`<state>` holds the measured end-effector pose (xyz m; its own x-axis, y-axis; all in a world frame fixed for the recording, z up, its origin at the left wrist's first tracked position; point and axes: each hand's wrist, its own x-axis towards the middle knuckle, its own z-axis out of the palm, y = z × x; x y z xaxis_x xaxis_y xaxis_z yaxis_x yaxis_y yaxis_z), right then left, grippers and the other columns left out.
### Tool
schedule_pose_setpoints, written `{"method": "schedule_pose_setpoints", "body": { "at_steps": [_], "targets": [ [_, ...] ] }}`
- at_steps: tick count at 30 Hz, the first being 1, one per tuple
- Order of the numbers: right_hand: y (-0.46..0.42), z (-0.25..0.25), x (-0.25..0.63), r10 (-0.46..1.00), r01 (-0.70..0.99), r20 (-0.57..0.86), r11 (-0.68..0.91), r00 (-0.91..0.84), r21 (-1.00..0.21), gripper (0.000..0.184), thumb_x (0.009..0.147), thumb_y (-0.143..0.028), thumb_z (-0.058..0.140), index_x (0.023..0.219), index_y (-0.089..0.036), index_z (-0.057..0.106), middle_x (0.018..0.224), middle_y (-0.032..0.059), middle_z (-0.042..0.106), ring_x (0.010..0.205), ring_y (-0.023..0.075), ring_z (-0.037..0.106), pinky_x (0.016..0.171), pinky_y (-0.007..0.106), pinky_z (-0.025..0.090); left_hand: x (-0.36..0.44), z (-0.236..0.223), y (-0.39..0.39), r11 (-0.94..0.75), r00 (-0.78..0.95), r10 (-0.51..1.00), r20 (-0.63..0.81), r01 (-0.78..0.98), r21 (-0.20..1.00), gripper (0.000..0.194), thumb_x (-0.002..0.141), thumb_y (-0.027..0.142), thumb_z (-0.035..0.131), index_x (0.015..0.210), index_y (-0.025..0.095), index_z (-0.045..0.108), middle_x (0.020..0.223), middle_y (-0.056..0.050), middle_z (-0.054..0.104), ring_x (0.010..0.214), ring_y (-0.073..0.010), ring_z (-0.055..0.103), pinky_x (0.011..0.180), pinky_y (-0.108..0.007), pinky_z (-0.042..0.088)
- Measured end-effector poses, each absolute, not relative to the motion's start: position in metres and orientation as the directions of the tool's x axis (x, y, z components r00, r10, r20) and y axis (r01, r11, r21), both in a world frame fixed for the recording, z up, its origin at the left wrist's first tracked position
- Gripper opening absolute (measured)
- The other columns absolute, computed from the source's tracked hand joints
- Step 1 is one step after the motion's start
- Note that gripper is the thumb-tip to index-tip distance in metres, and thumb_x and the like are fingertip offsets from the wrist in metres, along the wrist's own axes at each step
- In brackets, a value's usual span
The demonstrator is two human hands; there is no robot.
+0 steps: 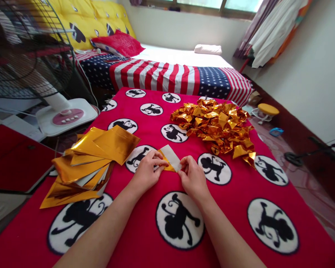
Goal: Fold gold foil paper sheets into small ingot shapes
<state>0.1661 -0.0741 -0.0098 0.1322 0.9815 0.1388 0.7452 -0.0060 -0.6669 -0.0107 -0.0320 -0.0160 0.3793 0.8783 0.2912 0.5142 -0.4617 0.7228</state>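
A small sheet of gold foil paper (171,155) lies at the middle of the cloth, partly folded so that its pale back and a gold strip both show. My left hand (150,166) pinches its left edge, fingers closed. At the right corner, my right hand (192,175) grips the same sheet between thumb and fingers. To the left is a loose stack of flat gold foil sheets (83,163), fanned out unevenly. A heap of folded gold foil pieces (216,124) spreads over the far right of the cloth.
A red cloth (226,208) with monkey figures in white circles covers the table. A fan (64,111) stands close at the left, beside a dark red panel (13,160). Behind is a bed with a flag-pattern cover (162,76). A yellow stool (268,109) is on the right.
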Motion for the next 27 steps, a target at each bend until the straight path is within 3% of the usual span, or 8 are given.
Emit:
{"method": "schedule_pose_setpoints", "body": {
  "at_steps": [7,13,16,20,25,27],
  "targets": [
    [-0.079,-0.020,0.169,0.956,0.682,0.253,0.086,0.148,-0.726,0.046,0.070,-0.011,0.054,0.115,-0.020,0.053,0.100,0.0041,0.061,0.065,0.0135,0.053,0.071,0.030,0.045,-0.011,-0.014,-0.036,-0.574,0.423,0.813,0.399,0.471,0.670,0.021,0.082,0.006,0.058,0.084,0.020,0.074,0.098,-0.006,0.058,0.094,-0.0170,0.056,0.084,-0.031,0.048],
    [-0.079,-0.019,0.169,0.957,0.616,0.212,0.048,0.196,-0.786,0.039,0.074,-0.015,0.057,0.113,-0.022,0.058,0.086,-0.0011,0.063,0.054,0.0101,0.051,0.063,0.026,0.044,-0.003,-0.011,-0.048,-0.635,0.488,0.771,0.410,0.636,0.438,0.022,0.085,0.009,0.052,0.085,0.020,0.071,0.086,-0.006,0.058,0.084,-0.0188,0.054,0.078,-0.034,0.046],
    [-0.079,-0.019,0.170,0.957,0.545,0.196,0.050,0.214,-0.837,0.032,0.079,-0.019,0.057,0.110,-0.023,0.060,0.073,-0.0042,0.060,0.052,0.0100,0.049,0.056,0.024,0.041,0.002,-0.010,-0.055,-0.608,0.488,0.794,0.362,0.643,0.466,0.017,0.086,0.014,0.054,0.092,0.018,0.068,0.091,-0.006,0.060,0.085,-0.0190,0.056,0.080,-0.033,0.047],
    [-0.081,-0.019,0.171,0.960,0.477,0.170,0.044,0.223,-0.878,0.027,0.079,-0.019,0.058,0.104,-0.024,0.065,0.071,-0.0041,0.061,0.051,0.0096,0.047,0.053,0.022,0.039,0.006,-0.011,-0.055,-0.593,0.482,0.805,0.347,0.642,0.486,0.012,0.088,0.020,0.056,0.091,0.018,0.067,0.091,-0.006,0.061,0.086,-0.0195,0.057,0.082,-0.034,0.047],
    [-0.096,-0.013,0.169,0.978,0.475,0.095,-0.005,0.187,-0.880,0.020,0.078,-0.021,0.059,0.094,-0.021,0.071,0.065,-0.0025,0.060,0.051,0.0111,0.049,0.051,0.023,0.039,0.000,-0.012,-0.047,-0.650,0.504,0.759,0.411,0.607,0.457,0.022,0.088,0.008,0.049,0.086,0.018,0.068,0.088,-0.006,0.064,0.088,-0.0195,0.058,0.084,-0.035,0.047],
    [-0.105,-0.012,0.167,0.986,0.500,0.093,0.012,0.138,-0.866,0.023,0.078,-0.018,0.059,0.097,-0.022,0.071,0.065,-0.0024,0.061,0.055,0.0123,0.053,0.058,0.024,0.043,-0.002,-0.012,-0.048,-0.661,0.512,0.750,0.418,0.576,0.480,0.022,0.085,0.005,0.050,0.085,0.018,0.068,0.089,-0.006,0.065,0.088,-0.0190,0.058,0.085,-0.035,0.047]
  ]
}}
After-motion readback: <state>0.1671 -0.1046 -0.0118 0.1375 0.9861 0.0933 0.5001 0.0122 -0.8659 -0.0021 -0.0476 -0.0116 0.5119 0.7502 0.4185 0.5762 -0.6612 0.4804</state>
